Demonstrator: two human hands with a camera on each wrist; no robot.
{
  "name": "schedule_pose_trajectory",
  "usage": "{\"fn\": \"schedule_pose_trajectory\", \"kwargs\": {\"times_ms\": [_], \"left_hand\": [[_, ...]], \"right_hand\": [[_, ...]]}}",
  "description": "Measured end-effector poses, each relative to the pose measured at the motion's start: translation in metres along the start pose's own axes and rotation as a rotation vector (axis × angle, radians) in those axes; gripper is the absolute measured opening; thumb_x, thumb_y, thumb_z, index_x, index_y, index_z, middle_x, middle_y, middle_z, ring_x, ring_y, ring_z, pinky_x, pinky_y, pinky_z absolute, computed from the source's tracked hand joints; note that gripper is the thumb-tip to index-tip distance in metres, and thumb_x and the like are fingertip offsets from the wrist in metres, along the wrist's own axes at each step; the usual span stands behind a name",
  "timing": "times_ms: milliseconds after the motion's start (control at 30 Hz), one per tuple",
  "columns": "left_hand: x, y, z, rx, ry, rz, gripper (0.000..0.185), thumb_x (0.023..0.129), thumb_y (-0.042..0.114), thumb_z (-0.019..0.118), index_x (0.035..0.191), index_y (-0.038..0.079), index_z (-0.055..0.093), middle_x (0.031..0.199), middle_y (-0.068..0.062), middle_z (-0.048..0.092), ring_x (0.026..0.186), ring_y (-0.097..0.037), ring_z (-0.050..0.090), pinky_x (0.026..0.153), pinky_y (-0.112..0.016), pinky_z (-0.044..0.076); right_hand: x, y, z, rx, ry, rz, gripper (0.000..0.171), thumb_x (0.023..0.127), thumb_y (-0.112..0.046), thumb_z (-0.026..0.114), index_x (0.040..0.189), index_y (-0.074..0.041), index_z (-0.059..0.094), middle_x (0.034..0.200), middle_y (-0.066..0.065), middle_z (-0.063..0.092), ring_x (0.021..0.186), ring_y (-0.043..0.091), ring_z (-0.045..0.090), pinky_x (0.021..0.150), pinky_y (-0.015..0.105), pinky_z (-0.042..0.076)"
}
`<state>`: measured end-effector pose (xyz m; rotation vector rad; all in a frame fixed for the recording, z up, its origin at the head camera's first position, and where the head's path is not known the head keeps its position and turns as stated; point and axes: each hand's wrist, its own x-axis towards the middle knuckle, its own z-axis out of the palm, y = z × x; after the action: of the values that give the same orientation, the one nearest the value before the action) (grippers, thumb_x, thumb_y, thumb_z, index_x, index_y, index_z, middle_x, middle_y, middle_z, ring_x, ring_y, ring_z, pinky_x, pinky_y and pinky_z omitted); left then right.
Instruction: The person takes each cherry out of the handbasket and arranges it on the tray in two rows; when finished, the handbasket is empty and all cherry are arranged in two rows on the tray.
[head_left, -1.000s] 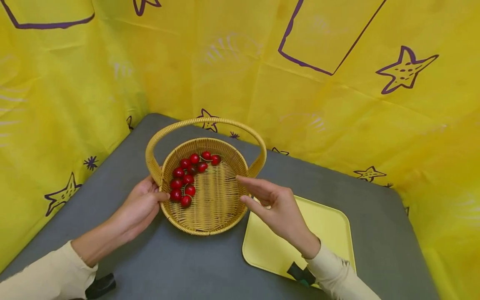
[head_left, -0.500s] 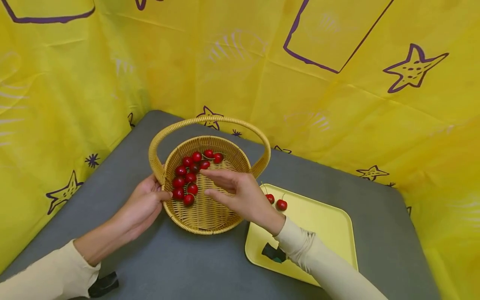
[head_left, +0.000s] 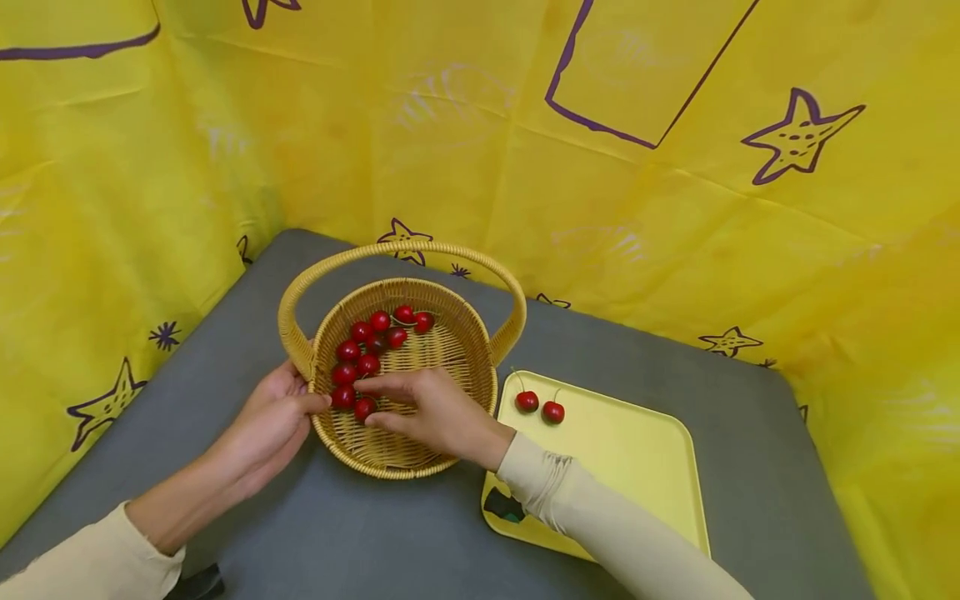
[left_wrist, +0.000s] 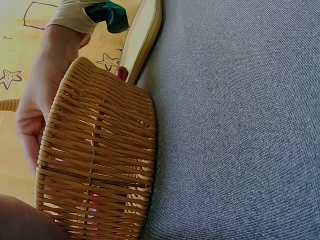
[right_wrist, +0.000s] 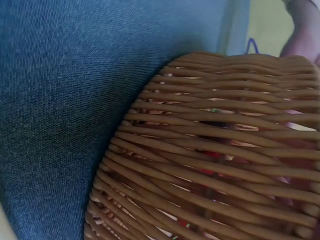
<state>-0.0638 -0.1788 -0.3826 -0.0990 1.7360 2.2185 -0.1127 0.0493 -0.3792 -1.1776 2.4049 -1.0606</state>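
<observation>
A round wicker basket [head_left: 405, 475] with a tall arched handle stands on the grey table, and several red cherries [head_left: 345, 372] lie along its left and back inside. My left hand [head_left: 270, 421] grips the basket's left rim, thumb over the edge and fingers outside the wall. Inside the basket, my right hand [head_left: 442, 414] reaches in from the right, its fingers nearly straight and the thumb apart, tips right at the front cherries. In the left wrist view the right hand [left_wrist: 42, 95] shows beyond the woven wall. Both wrist views have its fingertips hidden behind the weave.
To the right of the basket lies a yellow tray [head_left: 622, 467] with two stemmed cherries [head_left: 552, 412] near its back left corner. A yellow patterned cloth [head_left: 450, 125] hangs behind the table and along its sides. My right sleeve [head_left: 600, 517] crosses over the tray.
My right hand has moved left from beside the basket's right rim to the cherries inside it, uncovering the two cherries on the tray. The left hand keeps its grip on the rim.
</observation>
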Motion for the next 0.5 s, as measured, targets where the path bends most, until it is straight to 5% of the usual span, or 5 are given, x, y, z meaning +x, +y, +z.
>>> {"fn": "schedule_pose_trajectory", "kwargs": {"times_ms": [167,333,500], "left_hand": [[-0.0013,-0.0022,-0.001,-0.012,-0.001,-0.002,0.092,0.099,-0.013,0.041,0.167,0.009,-0.017,0.176,-0.002,-0.015,0.161,-0.022,-0.009,0.13,-0.047,0.001],[-0.0023,-0.0029,-0.0015,-0.02,0.003,0.002,0.092,0.099,-0.014,0.04,0.167,0.008,-0.018,0.176,-0.003,-0.017,0.161,-0.022,-0.01,0.13,-0.046,0.001],[-0.0018,-0.0006,-0.0004,-0.007,-0.003,0.005,0.09,0.099,-0.013,0.04,0.168,0.006,-0.014,0.177,-0.007,-0.01,0.161,-0.023,-0.006,0.13,-0.047,0.004]], "right_hand": [[0.0058,0.001,0.0064,-0.139,-0.017,-0.027,0.039,0.1,-0.027,0.076,0.138,-0.016,0.072,0.114,-0.006,0.078,0.06,-0.002,0.045,0.059,0.013,0.043],[0.0076,-0.0015,0.0109,-0.193,-0.026,-0.025,0.037,0.101,-0.026,0.075,0.137,-0.018,0.073,0.103,-0.008,0.076,0.055,-0.003,0.04,0.054,0.012,0.04],[0.0045,-0.0044,0.011,-0.211,-0.016,0.03,0.035,0.101,-0.026,0.075,0.135,-0.019,0.074,0.109,-0.007,0.078,0.055,-0.004,0.044,0.052,0.013,0.041]]}}
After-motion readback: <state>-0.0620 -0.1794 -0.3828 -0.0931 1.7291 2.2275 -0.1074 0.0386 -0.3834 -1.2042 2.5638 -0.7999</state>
